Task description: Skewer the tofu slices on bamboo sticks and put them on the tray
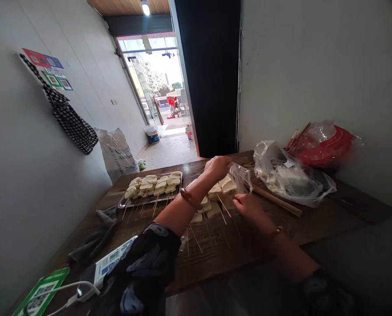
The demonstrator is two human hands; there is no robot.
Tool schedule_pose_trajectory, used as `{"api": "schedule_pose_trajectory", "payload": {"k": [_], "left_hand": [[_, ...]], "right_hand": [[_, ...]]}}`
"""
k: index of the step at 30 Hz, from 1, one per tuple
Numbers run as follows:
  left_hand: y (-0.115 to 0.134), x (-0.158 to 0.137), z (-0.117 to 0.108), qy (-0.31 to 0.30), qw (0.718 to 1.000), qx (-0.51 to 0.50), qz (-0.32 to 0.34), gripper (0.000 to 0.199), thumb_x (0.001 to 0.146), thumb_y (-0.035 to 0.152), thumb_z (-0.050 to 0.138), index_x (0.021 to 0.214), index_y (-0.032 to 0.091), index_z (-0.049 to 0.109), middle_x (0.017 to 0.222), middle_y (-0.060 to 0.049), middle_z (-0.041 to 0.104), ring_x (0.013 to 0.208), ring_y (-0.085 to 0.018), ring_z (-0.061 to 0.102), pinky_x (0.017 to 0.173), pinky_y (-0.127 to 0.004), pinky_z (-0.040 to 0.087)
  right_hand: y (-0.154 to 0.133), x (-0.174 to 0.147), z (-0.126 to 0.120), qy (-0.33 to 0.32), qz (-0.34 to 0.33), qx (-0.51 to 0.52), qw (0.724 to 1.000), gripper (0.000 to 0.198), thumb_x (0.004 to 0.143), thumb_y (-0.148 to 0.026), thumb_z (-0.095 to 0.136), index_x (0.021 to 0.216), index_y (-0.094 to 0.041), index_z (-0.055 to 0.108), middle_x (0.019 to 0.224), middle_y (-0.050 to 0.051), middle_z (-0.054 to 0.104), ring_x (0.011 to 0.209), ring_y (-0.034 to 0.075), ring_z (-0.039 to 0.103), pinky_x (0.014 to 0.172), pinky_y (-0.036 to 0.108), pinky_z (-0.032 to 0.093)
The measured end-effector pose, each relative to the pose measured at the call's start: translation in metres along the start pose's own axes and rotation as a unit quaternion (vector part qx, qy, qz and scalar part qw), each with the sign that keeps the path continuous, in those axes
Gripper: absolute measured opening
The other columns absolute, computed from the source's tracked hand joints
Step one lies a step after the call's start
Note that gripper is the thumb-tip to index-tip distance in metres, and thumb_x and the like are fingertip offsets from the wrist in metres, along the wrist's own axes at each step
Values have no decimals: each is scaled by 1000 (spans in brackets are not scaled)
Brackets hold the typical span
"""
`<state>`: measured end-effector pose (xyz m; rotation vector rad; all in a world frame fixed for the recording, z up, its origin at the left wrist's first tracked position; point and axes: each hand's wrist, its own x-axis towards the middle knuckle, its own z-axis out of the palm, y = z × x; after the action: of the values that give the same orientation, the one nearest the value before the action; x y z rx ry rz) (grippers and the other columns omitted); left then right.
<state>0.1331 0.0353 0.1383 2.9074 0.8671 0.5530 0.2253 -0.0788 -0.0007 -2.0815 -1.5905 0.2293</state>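
My left hand [218,168] is closed on the far edge of a clear plastic bag [241,176], which hangs between my two hands. Lower and to the right, my right hand [250,206] pinches the near edge of the same bag. Beneath and behind my left forearm lie pale skewered slabs [227,185], perhaps tofu or bread, with thin wooden sticks [222,206] pointing toward me; my arm hides part of them. To the left, a metal tray [180,179] bears more such pale skewered pieces [148,183] in stacked rows.
Right of my hands lie a bundle of wooden sticks [275,199], a crumpled clear bag with pale contents [281,175] and a red bag [329,147]. A dark cloth [95,237], a green code card [43,292] and a white cable [73,285] lie at the left of the wooden table [212,259].
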Motion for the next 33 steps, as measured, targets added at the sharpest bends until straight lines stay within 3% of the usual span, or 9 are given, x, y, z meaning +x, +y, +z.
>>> {"api": "schedule_pose_trajectory", "payload": {"k": [4,8,11,14,18,22,26,29,33], "left_hand": [[1,1,0,31,998,-47,2,33,89,33,42,95,22,73,88,-5,71,82,-18,62,71,-27,44],[4,-5,4,2,998,-61,-25,32,88,33,43,95,24,73,92,-5,72,85,-19,63,74,-27,46],[4,-11,11,-16,997,-65,-28,30,88,32,45,95,25,73,94,-4,72,88,-20,63,76,-27,46],[-2,-17,17,-5,996,-90,-21,29,85,36,52,105,28,71,94,-3,71,88,-20,63,77,-28,46],[-14,-33,17,23,987,-157,-12,40,80,40,61,116,24,67,84,-2,68,80,-17,60,75,-27,46],[-30,-63,15,70,970,-230,-43,43,80,39,61,117,19,66,72,1,62,68,-13,54,66,-25,43],[-43,-104,14,115,941,-305,-94,36,80,37,61,111,19,69,64,4,56,62,-11,49,61,-23,40],[-56,-136,10,159,919,-336,-130,33,79,34,61,107,19,70,61,5,52,59,-10,45,61,-23,39],[-84,-172,8,226,881,-378,-172,31,79,32,60,104,16,71,62,4,50,59,-9,43,59,-22,37]], "right_hand": [[-7,9,4,-19,-17,2,1000,32,91,-27,48,66,-15,64,66,3,67,63,14,57,56,24,30],[-8,16,5,-16,-10,-18,1000,30,91,-21,46,73,-12,69,71,8,70,67,17,62,57,24,34],[-8,10,4,-15,-20,-30,999,31,94,-29,46,94,-12,72,87,12,74,81,21,67,65,25,39],[-6,2,1,-17,-17,-51,998,44,96,-40,44,122,-10,64,101,17,73,93,27,68,71,28,43],[-4,4,0,-26,-19,-87,996,47,98,-32,40,137,-10,53,111,18,71,102,27,67,80,29,45],[-10,15,8,-49,-21,-133,990,44,94,-16,40,134,-8,56,108,19,72,99,26,69,82,30,46],[-10,19,12,-79,-37,-166,982,44,90,-12,41,130,-8,60,107,20,72,97,26,70,81,31,48],[-2,15,0,-76,-60,-178,979,44,90,-20,42,129,-11,61,111,18,72,99,28,70,82,33,49],[-5,-5,-36,-17,-126,-123,984,46,88,-37,43,122,-15,67,119,15,69,101,30,69,83,38,52]]}}
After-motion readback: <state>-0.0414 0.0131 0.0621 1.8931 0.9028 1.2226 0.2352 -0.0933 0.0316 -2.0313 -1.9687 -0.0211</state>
